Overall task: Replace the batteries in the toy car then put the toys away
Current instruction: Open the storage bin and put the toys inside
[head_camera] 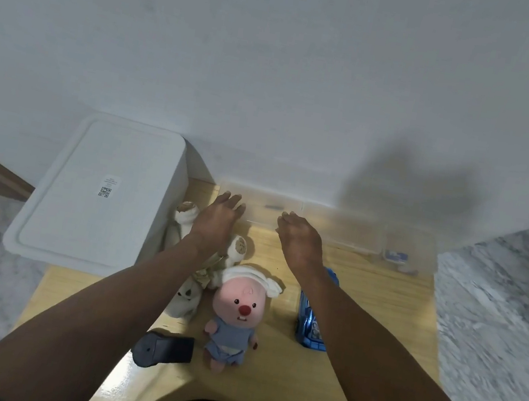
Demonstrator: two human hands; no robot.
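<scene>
Both my arms reach forward over a low wooden table (376, 315). My left hand (216, 220) hovers with relaxed fingers above a white plush toy (187, 295), holding nothing. My right hand (300, 240) is also loose and empty, near a clear plastic box (338, 226) at the table's far edge. The blue toy car (311, 322) lies under my right forearm, partly hidden. A pink-faced plush in blue clothes (236, 317) lies in the middle. A black remote-like device (163, 349) sits at the front left.
A white storage bin with a closed lid (97, 194) stands left of the table. A small clear container with blue items (399, 256) sits at the far right. White wall behind, grey carpet (496, 323) on both sides.
</scene>
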